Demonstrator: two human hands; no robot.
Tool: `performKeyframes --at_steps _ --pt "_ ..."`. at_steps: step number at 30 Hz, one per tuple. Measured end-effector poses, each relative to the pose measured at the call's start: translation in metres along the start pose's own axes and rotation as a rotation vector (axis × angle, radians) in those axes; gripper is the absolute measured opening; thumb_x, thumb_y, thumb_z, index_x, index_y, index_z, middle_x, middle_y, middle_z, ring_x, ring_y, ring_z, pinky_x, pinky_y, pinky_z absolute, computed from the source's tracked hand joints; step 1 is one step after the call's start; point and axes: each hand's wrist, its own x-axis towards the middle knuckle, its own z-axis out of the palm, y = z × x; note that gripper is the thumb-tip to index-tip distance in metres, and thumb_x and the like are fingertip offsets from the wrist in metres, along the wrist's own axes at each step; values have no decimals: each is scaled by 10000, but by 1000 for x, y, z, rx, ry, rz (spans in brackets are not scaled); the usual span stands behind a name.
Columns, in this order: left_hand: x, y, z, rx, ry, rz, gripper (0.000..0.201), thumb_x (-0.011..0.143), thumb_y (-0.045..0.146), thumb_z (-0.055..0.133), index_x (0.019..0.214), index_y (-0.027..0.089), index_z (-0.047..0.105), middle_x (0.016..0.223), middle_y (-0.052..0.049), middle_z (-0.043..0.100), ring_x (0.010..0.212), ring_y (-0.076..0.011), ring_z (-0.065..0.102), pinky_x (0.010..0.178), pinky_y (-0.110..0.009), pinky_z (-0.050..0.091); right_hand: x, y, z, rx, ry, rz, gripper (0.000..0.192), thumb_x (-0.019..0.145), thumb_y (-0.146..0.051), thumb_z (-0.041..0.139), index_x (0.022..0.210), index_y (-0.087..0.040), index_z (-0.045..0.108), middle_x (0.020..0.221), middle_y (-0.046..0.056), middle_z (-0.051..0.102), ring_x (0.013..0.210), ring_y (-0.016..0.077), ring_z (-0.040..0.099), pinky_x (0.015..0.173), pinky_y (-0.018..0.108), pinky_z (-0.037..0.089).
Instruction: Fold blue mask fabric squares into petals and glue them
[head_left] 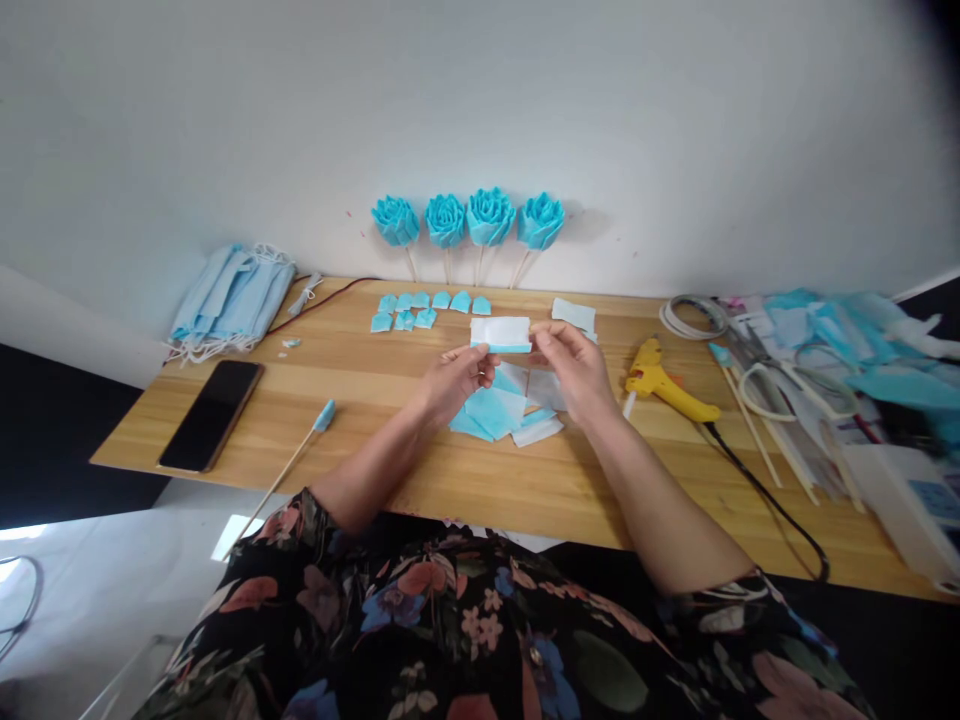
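My left hand [454,380] and my right hand [574,368] hold a small white and blue fabric piece [500,333] between them, each pinching one end, above the wooden table [525,480]. Under the hands lies a pile of cut blue and white fabric squares [504,410]. Behind it, several small folded blue petals [427,308] lie in rows. Farther back, several finished blue fabric roses [466,220] on sticks lean against the white wall.
A stack of blue face masks [229,298] lies at the back left, a black phone [211,414] at the front left, and a stick with a blue tip [289,462] near it. A yellow glue gun [664,385], scissors [757,365], sticks and mask scraps lie at the right.
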Motion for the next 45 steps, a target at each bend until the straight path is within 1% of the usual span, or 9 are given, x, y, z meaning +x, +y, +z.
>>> performKeyframes --at_steps 3,5,9,12,17,25,35,40,45 --pt "0 2 0 -32 -9 2 224 845 286 686 719 117 614 729 -27 631 598 -73 539 593 -238 396 2 -1 -2 134 -88 84 502 794 -630 655 1123 -252 672 1020 52 725 977 210 666 774 338 566" --pt "0 3 0 -48 -25 6 226 838 291 693 719 116 615 729 -25 630 596 -75 537 588 -242 390 2 1 -2 154 -156 121 574 782 -669 647 1174 -249 663 1092 65 722 1005 220 667 790 345 569" --pt "0 1 -1 -57 -59 17 243 808 304 724 701 114 619 727 -26 630 600 -84 539 587 -252 383 1 3 2 151 -175 96 563 693 -642 752 1093 -249 702 1071 42 726 903 192 662 784 319 546" --pt "0 -2 0 -39 -72 29 254 799 319 732 696 112 628 725 -32 633 600 -88 538 578 -257 379 -1 1 4 87 -116 53 440 643 -551 825 934 -238 723 896 10 715 778 160 618 728 290 510" --pt "-1 -4 1 -5 -85 48 262 782 334 741 693 109 641 731 -39 640 605 -90 544 572 -253 390 -3 -3 5 -49 -13 -7 300 695 -472 782 687 -206 643 646 -29 562 617 116 468 596 255 398" --pt "-1 -1 1 -1 -48 75 304 703 383 805 728 122 649 730 -29 641 591 -89 549 550 -243 400 -3 -2 7 -57 -35 -23 286 722 -446 737 676 -201 597 652 -29 523 631 116 442 607 257 367" --pt "0 -6 -4 263 64 108 341 762 441 741 657 126 664 594 -11 579 548 -79 493 547 -235 381 -6 -2 9 -34 -75 -9 243 747 -424 734 728 -204 633 677 -26 568 656 122 484 646 261 402" --pt "0 -3 -4 311 61 118 339 754 442 732 627 139 649 559 -2 565 520 -77 476 536 -233 372 -5 -2 6 -6 -117 23 311 800 -505 683 727 -209 625 696 -23 558 697 132 518 704 272 439" --pt "-3 -1 -1 401 60 131 322 734 427 727 607 144 638 562 2 565 513 -76 468 532 -238 372 -5 0 6 -18 -176 65 332 721 -506 744 799 -206 625 716 -23 588 670 134 508 643 272 427"
